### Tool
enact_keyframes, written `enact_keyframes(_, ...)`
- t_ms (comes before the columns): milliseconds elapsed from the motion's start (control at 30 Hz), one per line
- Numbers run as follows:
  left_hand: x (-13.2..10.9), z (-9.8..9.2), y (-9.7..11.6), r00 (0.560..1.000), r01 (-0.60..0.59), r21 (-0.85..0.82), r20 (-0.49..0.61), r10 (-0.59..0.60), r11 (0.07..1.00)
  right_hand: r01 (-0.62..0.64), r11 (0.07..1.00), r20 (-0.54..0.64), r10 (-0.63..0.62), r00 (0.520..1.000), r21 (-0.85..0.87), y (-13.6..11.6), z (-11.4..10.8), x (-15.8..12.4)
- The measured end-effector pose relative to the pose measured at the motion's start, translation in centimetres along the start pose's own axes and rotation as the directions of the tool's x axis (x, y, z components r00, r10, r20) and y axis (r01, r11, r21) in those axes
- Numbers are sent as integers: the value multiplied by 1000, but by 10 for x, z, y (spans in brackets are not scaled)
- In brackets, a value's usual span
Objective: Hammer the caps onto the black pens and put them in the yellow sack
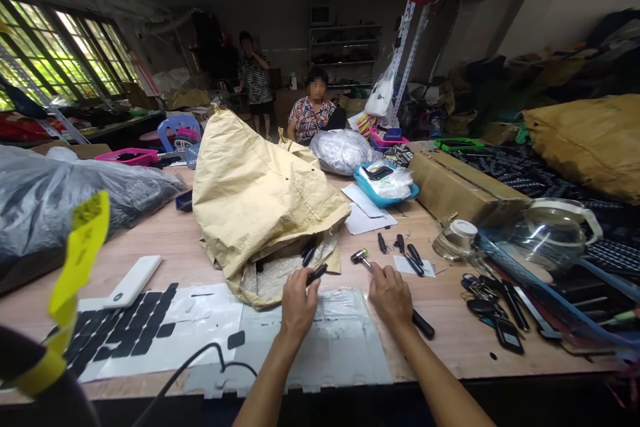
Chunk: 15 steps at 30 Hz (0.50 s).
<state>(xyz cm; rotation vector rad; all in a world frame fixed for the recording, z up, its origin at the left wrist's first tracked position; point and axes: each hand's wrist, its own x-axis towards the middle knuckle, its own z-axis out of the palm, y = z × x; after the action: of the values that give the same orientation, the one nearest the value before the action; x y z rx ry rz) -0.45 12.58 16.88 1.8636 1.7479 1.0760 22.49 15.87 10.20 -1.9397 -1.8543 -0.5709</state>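
My left hand [299, 302] is closed around a small black stick-shaped part [317, 273], held just in front of the open mouth of a big cream sack [260, 193]. More black parts [309, 255] spill from the sack's opening. My right hand [391, 295] grips the handle of a small hammer [361, 257], its metal head pointing away and its black grip end [424, 325] sticking out behind the hand. Both hands hover over a clear plastic sheet [345, 320] on the wooden table [450, 320].
Loose black parts [407, 252] lie past the hammer. Keys and fobs [493, 317], a glass jar [456, 239] and a glass kettle [553, 230] sit right. A white slab [133, 280], black sticker sheets [125, 330], a blue tray [383, 183], a cardboard box [463, 187]. Two people are behind the table.
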Motion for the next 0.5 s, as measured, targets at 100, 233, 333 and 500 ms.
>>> enact_keyframes(100, -10, 8, 0, 997, 1, -54, 77, 3, 999, 0, 1000, 2, 0, 1000, 7, -1, -2, 1)
enact_keyframes(233, -16, 12, -6, 987, 46, -50, 156, -37, 998, 2, 1000, 2, -2, 1000, 16, -1, -3, 1)
enact_keyframes(333, -19, 13, -12, 984, 51, -31, 171, -45, 998, 1, 1000, 7, -1, 1000, 16, 0, -4, 1)
enact_keyframes(500, -21, 14, -20, 978, 26, 2, 208, -26, 1000, 10, 1000, -7, -9, 1000, 13, 0, -4, 1)
